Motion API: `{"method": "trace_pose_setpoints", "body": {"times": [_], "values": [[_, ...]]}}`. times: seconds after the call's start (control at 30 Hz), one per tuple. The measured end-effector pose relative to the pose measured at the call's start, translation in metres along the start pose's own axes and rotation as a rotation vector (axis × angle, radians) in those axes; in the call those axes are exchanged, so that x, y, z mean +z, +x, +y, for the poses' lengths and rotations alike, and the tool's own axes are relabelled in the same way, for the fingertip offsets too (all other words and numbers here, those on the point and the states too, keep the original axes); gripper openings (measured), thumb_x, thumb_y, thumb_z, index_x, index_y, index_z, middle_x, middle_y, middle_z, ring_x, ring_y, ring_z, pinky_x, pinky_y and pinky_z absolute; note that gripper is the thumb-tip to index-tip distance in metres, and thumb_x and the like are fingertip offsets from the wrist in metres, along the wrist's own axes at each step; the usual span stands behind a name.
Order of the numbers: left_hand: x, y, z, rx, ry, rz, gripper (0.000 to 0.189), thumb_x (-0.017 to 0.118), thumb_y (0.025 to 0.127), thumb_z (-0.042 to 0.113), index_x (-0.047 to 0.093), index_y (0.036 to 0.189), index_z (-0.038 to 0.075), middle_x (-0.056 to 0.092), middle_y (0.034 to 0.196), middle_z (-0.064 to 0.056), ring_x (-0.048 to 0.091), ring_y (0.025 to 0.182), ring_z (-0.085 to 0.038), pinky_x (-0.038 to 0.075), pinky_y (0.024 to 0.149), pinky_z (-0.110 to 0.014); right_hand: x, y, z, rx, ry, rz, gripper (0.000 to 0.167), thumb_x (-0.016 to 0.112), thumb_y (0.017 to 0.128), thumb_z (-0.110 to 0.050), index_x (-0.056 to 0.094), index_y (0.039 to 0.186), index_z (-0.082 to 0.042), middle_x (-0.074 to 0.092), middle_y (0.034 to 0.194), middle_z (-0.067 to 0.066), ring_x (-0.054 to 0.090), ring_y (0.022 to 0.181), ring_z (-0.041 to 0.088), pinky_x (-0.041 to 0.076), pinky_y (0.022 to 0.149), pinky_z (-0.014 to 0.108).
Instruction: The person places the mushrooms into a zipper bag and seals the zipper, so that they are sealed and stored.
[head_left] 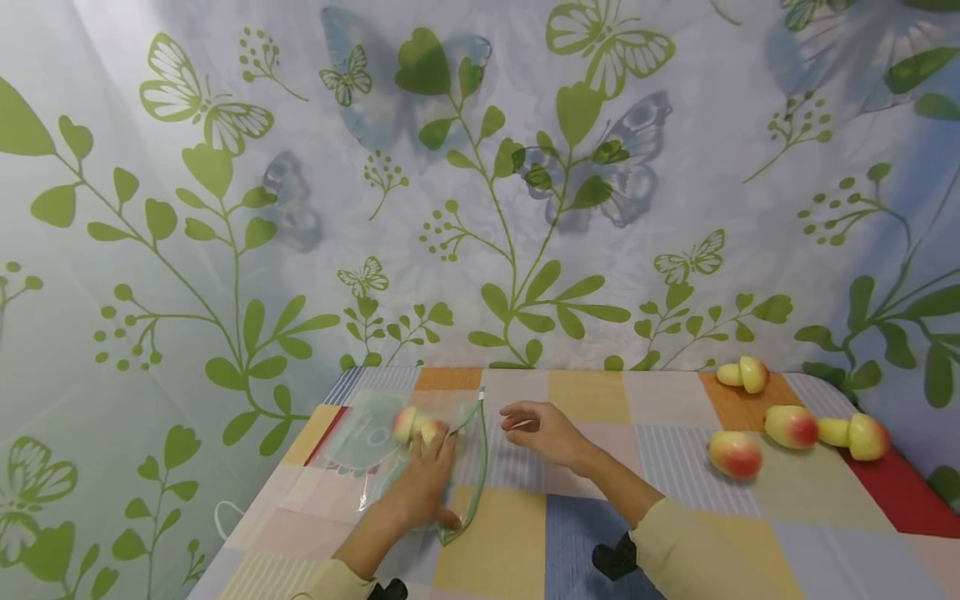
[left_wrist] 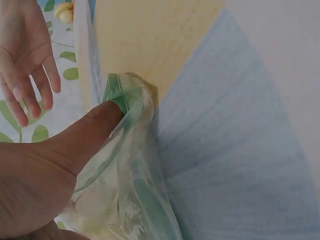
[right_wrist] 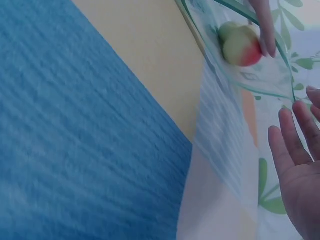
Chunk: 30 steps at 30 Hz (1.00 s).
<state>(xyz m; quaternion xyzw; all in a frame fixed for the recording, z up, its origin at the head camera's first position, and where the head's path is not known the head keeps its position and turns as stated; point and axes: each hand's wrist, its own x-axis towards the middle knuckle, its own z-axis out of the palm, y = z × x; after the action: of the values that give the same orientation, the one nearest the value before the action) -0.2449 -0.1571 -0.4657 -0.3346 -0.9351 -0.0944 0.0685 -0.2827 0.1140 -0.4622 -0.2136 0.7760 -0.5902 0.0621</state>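
A clear zip bag [head_left: 480,475] with a green-edged mouth lies on the table, its mouth spread apart. Inside sits a yellow-and-red mushroom-shaped piece [head_left: 405,423], also visible through the plastic in the right wrist view. My left hand [head_left: 420,487] lies over the bag with fingers stretched toward that piece. In the left wrist view its straight thumb [left_wrist: 90,132] presses into the green mouth edge. My right hand [head_left: 551,433] hovers just right of the bag's mouth, holding nothing, fingers loosely bent; the right wrist view shows its fingers extended near the mouth's corner.
Several yellow-and-red pieces lie at the table's right, among them a round one [head_left: 735,455] and a mushroom-shaped one [head_left: 744,375] at the back. A patchwork cloth [head_left: 495,546] covers the table. Behind hangs a leaf-and-butterfly curtain [head_left: 465,208].
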Motion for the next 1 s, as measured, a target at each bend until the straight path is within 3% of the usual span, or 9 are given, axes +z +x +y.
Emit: {"method": "trace_pose_setpoints", "body": {"times": [0.17,0.33,0.43,0.77,1.0], "values": [[0.002,0.000,-0.001,-0.006,0.017,0.000,0.132,0.104,0.050,0.033,0.032,0.150,-0.015,0.032,0.154,-0.039,0.032,0.138,-0.062,0.026,0.111,-0.071,-0.017,-0.007,-0.005,0.000,-0.023,0.008,0.039,0.070,0.100,-0.012,0.062,0.137,-0.003,0.068,0.119,0.012,0.069,0.107,0.027,0.056,0.091,0.039],[0.003,-0.001,0.000,-0.041,0.012,-0.007,0.131,0.104,0.050,0.034,0.034,0.150,-0.013,0.032,0.155,-0.038,0.029,0.133,-0.072,0.047,0.099,-0.063,-0.035,-0.016,-0.006,0.013,-0.047,0.023,0.041,0.071,0.099,-0.015,0.062,0.137,-0.003,0.068,0.117,0.009,0.068,0.108,0.027,0.056,0.091,0.040],[0.001,-0.002,0.002,-0.060,0.007,-0.014,0.130,0.104,0.050,0.033,0.034,0.150,-0.013,0.031,0.155,-0.037,0.027,0.132,-0.073,0.053,0.092,-0.060,-0.045,-0.021,-0.006,0.015,-0.062,0.038,0.041,0.071,0.099,-0.015,0.062,0.137,-0.001,0.068,0.118,0.012,0.068,0.109,0.028,0.056,0.090,0.040],[-0.002,-0.002,0.004,-0.052,0.010,-0.010,0.130,0.104,0.050,0.033,0.035,0.149,-0.014,0.032,0.154,-0.037,0.029,0.131,-0.073,0.049,0.098,-0.062,-0.073,-0.034,-0.009,0.005,-0.126,0.062,0.041,0.073,0.098,-0.015,0.063,0.135,-0.001,0.068,0.119,0.016,0.067,0.110,0.030,0.057,0.089,0.038],[-0.001,-0.002,0.002,-0.037,0.011,-0.010,0.130,0.104,0.050,0.033,0.035,0.149,-0.014,0.033,0.154,-0.038,0.030,0.133,-0.072,0.040,0.105,-0.066,-0.087,-0.043,-0.012,0.024,-0.165,0.081,0.041,0.073,0.098,-0.015,0.063,0.135,-0.001,0.068,0.117,0.012,0.067,0.111,0.030,0.056,0.090,0.038]]}}
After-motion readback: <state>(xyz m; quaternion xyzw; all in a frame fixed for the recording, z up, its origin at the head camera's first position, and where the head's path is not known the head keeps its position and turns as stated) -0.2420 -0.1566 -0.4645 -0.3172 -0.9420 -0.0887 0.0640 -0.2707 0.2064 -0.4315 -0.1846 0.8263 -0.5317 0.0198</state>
